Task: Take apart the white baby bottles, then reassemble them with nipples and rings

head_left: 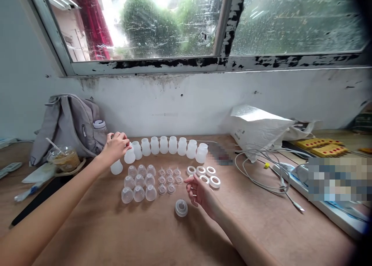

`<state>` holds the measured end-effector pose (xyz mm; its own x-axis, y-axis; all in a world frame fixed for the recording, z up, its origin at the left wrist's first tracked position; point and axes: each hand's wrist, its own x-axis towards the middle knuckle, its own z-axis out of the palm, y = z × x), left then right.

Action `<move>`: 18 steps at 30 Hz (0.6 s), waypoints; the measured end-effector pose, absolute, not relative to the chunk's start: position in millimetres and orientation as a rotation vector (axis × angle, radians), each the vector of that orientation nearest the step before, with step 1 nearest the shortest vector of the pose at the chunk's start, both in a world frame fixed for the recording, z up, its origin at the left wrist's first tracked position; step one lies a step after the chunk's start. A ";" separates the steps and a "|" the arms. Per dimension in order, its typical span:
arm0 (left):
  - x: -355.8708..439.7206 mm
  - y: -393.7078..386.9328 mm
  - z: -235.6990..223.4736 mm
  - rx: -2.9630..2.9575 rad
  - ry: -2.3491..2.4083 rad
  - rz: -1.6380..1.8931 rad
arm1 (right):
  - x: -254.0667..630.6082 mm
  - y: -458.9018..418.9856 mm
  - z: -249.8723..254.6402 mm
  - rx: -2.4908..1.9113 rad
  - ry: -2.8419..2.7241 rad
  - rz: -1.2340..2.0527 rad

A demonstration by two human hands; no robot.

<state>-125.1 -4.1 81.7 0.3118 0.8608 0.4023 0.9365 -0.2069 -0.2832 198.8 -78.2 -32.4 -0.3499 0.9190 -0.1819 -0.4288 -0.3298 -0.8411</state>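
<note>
As your left hand [117, 145] reaches out to the far-left end of the arc of frosted white, waisted plastic bottles [163, 145], its fingers bend over the bottle tops; you hide the contact, so I can't tell whether they're clamped on one. That arc runs along the back edge of the tabletop, close to the wall [174, 103]. Over on the right, your right hand [199, 190] hangs loosely curled, fingertips apart, just beside the clear, ring-based silicone teats [171, 189] and the flat, opaque white rings [214, 182]. Left of the teats sit the clear, dome-shaped plastic caps [138, 194]. One white ring-and-teat piece [181, 208] stands nearer you, and brown wooden tabletop [139, 235] spreads wide between your forearms. Tighter on the left: a clear iced-drink cup [68, 160] sits near your forearm. Rightward, wood runs to the coiled white cable [282, 185].
</note>
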 end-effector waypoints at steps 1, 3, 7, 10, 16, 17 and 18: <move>-127.0 -0.7 77.5 -2.105 -1.597 -0.199 | 198.0 -79.3 -31.6 -0.860 -0.899 1.821; -130.0 5.7 69.7 -2.093 -1.608 -0.189 | 196.9 -80.8 -30.6 -0.878 -0.926 1.816; -134.3 14.4 56.7 -2.069 -1.617 -0.181 | 196.1 -81.1 -32.6 -0.884 -0.961 1.798; -136.8 17.3 49.7 -2.045 -1.613 -0.165 | 195.9 -80.6 -36.1 -0.864 -1.009 1.785; -140.2 14.9 45.1 -2.031 -1.600 -0.116 | 194.6 -82.9 -38.0 -0.857 -1.105 1.767; -140.5 14.1 45.6 -2.030 -1.597 -0.108 | 194.3 -83.6 -37.6 -0.860 -1.117 1.766; -140.6 13.3 46.2 -2.030 -1.593 -0.102 | 194.0 -84.3 -37.1 -0.864 -1.128 1.765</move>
